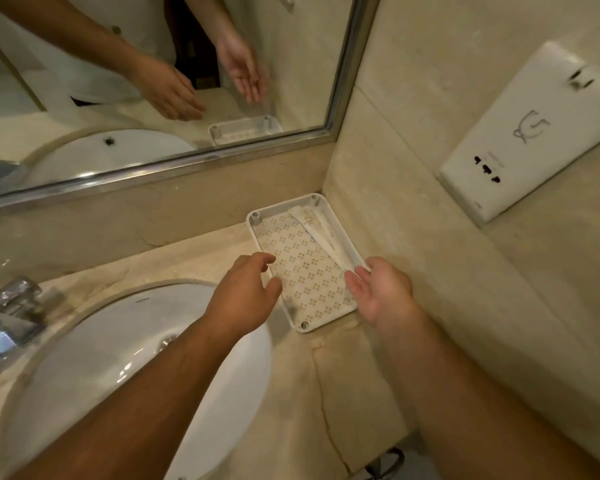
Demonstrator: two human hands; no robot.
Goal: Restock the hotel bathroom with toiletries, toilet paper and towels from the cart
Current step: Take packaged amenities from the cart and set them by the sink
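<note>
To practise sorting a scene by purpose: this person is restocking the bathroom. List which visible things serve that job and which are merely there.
Part of the job: white tray; wrapped packets lying in it on its wall side; left hand and right hand, both at the tray.

Merely there: sink; tap; mirror; wall socket panel.

White tray (pixel 278 208), with rows of little tan flower shapes all over its floor. White paper packets (pixel 317 233) with tiny dark letters. Cream table (pixel 343 393) with thin brown crack lines and darker stains near the tap (pixel 7 306). White sink (pixel 101 358). Shiny silver tap. Silver mirror frame (pixel 187 162). Cream wall (pixel 430 254). White wall plate (pixel 551 109) with a grey line drawing and black holes.
</note>
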